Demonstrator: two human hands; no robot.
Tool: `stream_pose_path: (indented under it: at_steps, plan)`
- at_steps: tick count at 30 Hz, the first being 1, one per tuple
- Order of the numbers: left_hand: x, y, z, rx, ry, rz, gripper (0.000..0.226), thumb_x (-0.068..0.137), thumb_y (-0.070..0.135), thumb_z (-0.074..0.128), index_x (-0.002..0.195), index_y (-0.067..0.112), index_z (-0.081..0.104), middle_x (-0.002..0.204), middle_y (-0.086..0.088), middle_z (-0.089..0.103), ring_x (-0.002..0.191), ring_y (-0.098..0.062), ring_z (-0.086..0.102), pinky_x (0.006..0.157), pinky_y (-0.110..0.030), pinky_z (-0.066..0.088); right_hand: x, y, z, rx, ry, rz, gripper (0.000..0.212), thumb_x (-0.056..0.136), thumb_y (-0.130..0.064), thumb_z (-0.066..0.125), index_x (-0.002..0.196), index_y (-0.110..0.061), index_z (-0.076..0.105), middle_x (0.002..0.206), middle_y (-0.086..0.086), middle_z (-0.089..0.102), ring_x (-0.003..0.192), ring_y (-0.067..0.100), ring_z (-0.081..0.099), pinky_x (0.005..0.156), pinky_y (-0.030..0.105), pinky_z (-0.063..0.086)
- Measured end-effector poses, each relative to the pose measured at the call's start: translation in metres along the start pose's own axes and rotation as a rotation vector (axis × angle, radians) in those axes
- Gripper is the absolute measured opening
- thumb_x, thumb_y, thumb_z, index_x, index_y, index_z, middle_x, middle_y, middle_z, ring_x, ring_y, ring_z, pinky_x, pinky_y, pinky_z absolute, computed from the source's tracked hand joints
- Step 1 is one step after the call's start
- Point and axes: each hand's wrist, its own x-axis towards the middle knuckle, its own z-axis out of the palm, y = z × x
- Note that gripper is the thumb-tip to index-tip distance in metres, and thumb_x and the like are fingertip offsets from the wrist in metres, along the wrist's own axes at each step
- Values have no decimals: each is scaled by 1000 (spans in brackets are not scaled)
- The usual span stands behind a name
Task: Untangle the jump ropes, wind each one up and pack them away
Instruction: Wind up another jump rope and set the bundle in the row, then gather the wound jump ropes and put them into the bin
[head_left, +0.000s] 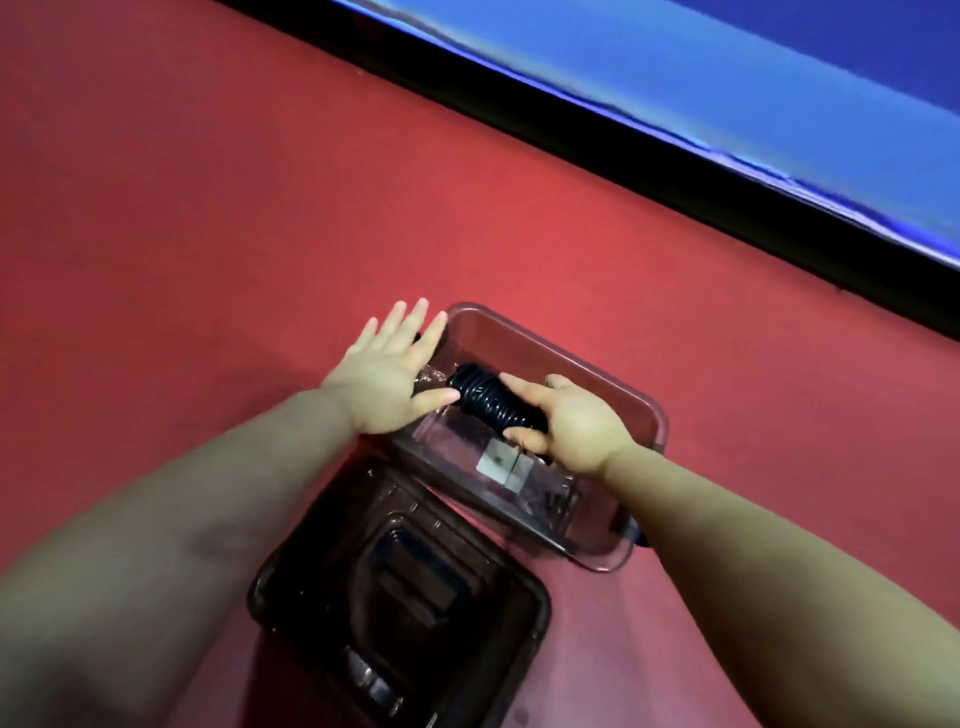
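Observation:
A black jump rope (480, 397), wound into a tight bundle, hangs over the open clear plastic box (613, 384) on the red floor. My right hand (566, 423) grips the bundle's near end, fingers curled round it. My left hand (389, 371) is spread flat with straight fingers just left of the box; its thumb tip reaches toward the bundle's far end, and whether it touches is unclear. A white label shows through the box's near wall.
The box's dark lid (400, 597) lies on the floor just in front of the box, between my forearms. Red carpet (208, 208) stretches all around. A black band and a blue surface (727, 78) run diagonally across the upper right.

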Motion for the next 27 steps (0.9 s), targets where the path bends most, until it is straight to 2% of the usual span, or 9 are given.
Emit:
stream_pose_path:
  at_steps: [3, 7, 9, 12, 17, 22, 25, 27]
  plan:
    - [20, -7, 13, 11, -2, 44, 85, 91, 62, 33, 150, 22, -13, 157, 0, -22, 145, -16, -16, 114, -30, -11, 34, -3, 21, -65, -30, 4, 65, 92, -40, 55, 147, -40, 20, 103, -1, 35, 88, 23, 52, 78, 29, 42]
    - [24, -18, 17, -20, -28, 98, 99, 77, 72, 31, 149, 21, -14, 157, 1, -22, 146, -15, -9, 120, -33, 1, 56, 12, 49, -185, -83, 50, 65, 94, -37, 51, 147, -42, 14, 131, 8, 41, 101, 29, 57, 80, 33, 47]
    - [24, -20, 17, -54, -30, 109, 107, 66, 78, 24, 150, 22, -13, 157, 3, -20, 146, -15, -7, 120, -33, 1, 58, 19, 59, -225, -128, 89, 64, 95, -37, 49, 147, -43, 12, 134, 11, 39, 108, 30, 54, 87, 35, 47]
    - [23, -17, 21, -90, 4, 141, 110, 62, 80, 24, 150, 24, -10, 158, 2, -18, 147, -17, -4, 119, -34, 0, 56, 22, 65, -252, -149, 114, 62, 97, -38, 45, 147, -43, 8, 134, 11, 38, 111, 31, 52, 89, 37, 47]
    - [23, -16, 20, -58, 15, 124, 103, 70, 77, 28, 151, 24, -8, 159, 1, -16, 147, -19, -6, 120, -38, -2, 57, 19, 63, -272, -172, 126, 63, 97, -39, 44, 148, -41, 6, 136, 9, 37, 115, 30, 49, 89, 37, 46]
    - [20, -7, 17, 130, 28, 10, 91, 83, 71, 28, 149, 26, -16, 158, -2, -20, 144, -26, -19, 117, -45, -10, 43, 10, 53, -233, -171, 116, 65, 96, -41, 44, 149, -35, 8, 140, 8, 35, 120, 30, 44, 95, 38, 42]
    - [9, 10, 12, 47, 113, -96, 89, 85, 69, 28, 149, 26, -17, 156, -6, -23, 143, -28, -21, 116, -46, -11, 24, 5, 33, -235, -90, 60, 65, 97, -44, 40, 150, -31, 6, 143, 7, 33, 128, 29, 36, 99, 38, 35]
    - [-3, 27, 11, -44, 220, -121, 88, 86, 66, 30, 149, 25, -15, 157, -7, -22, 144, -28, -21, 116, -44, -11, 2, 4, 15, -209, -1, 14, 67, 96, -47, 39, 151, -28, 5, 149, 7, 28, 139, 27, 23, 107, 38, 26]
